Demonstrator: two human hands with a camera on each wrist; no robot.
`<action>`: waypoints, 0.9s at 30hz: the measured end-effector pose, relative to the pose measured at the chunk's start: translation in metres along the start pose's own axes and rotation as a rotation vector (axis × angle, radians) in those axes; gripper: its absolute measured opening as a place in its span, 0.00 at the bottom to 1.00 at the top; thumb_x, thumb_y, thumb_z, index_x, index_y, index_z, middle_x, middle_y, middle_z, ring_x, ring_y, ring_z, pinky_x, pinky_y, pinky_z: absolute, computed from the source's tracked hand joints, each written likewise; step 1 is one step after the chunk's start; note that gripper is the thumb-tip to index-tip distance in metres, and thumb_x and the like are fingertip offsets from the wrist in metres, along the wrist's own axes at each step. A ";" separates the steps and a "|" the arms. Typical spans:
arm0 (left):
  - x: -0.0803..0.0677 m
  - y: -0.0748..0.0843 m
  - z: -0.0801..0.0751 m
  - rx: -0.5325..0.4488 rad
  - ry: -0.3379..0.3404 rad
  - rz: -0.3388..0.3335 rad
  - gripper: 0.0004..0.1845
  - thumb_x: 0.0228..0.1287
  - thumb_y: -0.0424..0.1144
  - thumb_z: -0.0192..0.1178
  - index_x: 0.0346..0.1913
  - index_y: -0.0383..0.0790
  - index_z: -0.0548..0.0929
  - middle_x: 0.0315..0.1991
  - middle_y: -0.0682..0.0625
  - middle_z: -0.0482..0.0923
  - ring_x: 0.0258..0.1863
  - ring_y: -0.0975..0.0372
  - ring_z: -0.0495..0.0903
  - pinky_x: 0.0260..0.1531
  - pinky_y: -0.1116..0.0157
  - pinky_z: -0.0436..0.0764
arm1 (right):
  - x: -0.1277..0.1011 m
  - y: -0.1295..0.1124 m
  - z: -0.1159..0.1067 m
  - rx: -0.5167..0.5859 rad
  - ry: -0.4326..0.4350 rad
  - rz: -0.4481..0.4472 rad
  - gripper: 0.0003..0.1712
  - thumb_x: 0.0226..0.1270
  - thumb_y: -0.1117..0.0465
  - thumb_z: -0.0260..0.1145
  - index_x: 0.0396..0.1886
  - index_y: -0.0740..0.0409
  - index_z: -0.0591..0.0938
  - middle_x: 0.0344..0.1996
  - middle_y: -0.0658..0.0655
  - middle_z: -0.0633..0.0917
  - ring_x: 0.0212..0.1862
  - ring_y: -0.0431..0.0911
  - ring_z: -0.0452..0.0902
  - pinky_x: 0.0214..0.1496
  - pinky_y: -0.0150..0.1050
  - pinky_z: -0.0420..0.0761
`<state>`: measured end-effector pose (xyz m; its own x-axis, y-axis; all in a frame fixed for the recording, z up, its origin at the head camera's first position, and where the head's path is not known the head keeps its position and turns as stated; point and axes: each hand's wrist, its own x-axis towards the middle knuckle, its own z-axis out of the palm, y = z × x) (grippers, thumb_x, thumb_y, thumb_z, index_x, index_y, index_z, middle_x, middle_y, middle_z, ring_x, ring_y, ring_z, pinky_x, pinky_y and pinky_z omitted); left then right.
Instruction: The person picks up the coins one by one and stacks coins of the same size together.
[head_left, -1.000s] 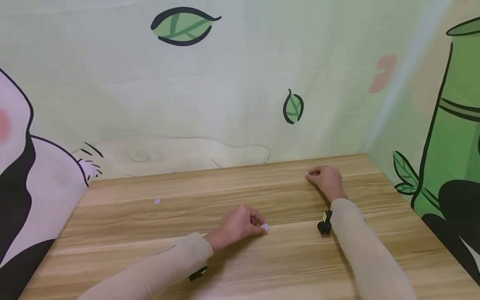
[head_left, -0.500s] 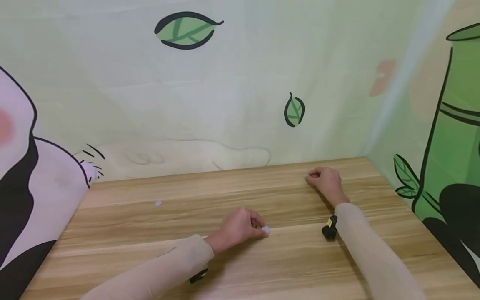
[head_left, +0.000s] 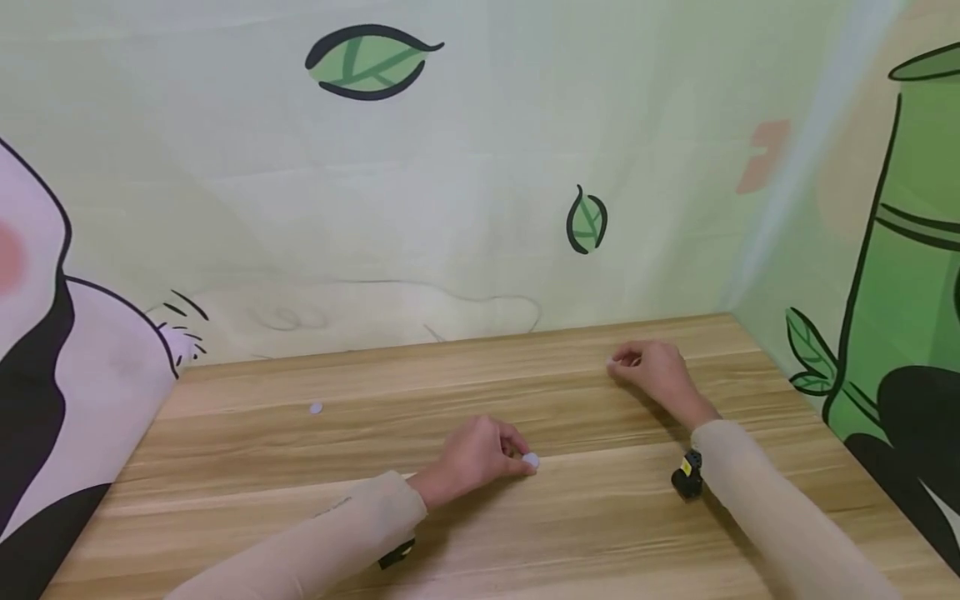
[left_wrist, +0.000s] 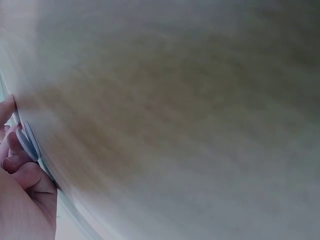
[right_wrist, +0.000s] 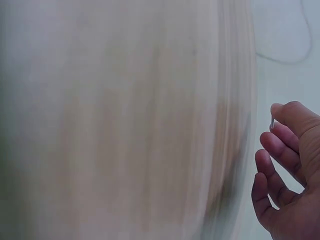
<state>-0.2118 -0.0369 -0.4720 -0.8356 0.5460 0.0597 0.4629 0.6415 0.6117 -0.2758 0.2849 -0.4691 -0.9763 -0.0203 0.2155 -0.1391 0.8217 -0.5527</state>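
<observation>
My left hand (head_left: 474,457) rests on the wooden table, thumb and index finger at opposite edges of a small white disc (head_left: 531,461). In the left wrist view the disc (left_wrist: 28,142) shows between the fingers, with a reflection or a second disc beside it; I cannot tell which. Toward the back right, my right hand (head_left: 656,371) pinches another thin white disc (head_left: 611,363) between thumb and index finger. Seen edge-on in the right wrist view, that disc (right_wrist: 272,122) sticks out under the fingertip, the other fingers loosely bent. A third white disc (head_left: 317,408) lies alone at the left.
The wood-grain table (head_left: 600,533) ends at the back against a pale green cloth wall (head_left: 465,167) printed with leaves. Printed green bamboo (head_left: 900,250) stands at the right, a printed black-and-white figure (head_left: 112,400) at the left. A wrist camera (head_left: 687,475) hangs under the right sleeve.
My right hand has come slightly nearer and left, its forearm swinging out to the right, with the disc still between its fingertips. The left hand and the lone disc stay in place.
</observation>
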 end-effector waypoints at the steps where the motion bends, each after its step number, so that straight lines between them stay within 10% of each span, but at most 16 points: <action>1: 0.000 0.000 0.000 -0.003 0.000 0.000 0.09 0.52 0.50 0.79 0.32 0.51 0.91 0.21 0.66 0.78 0.22 0.74 0.72 0.21 0.72 0.71 | -0.002 -0.001 0.000 0.001 -0.004 -0.006 0.11 0.67 0.55 0.72 0.40 0.59 0.88 0.31 0.54 0.87 0.37 0.49 0.82 0.42 0.44 0.79; 27: 0.000 -0.001 -0.001 -0.009 -0.006 -0.015 0.10 0.52 0.51 0.79 0.33 0.52 0.91 0.22 0.66 0.79 0.23 0.74 0.74 0.23 0.71 0.72 | -0.038 -0.036 -0.013 -0.020 -0.038 -0.163 0.08 0.68 0.54 0.72 0.38 0.54 0.90 0.36 0.54 0.90 0.41 0.50 0.86 0.46 0.51 0.84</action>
<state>-0.2124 -0.0379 -0.4718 -0.8409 0.5393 0.0461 0.4474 0.6446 0.6199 -0.2321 0.2636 -0.4473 -0.9467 -0.1753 0.2701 -0.2931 0.8167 -0.4971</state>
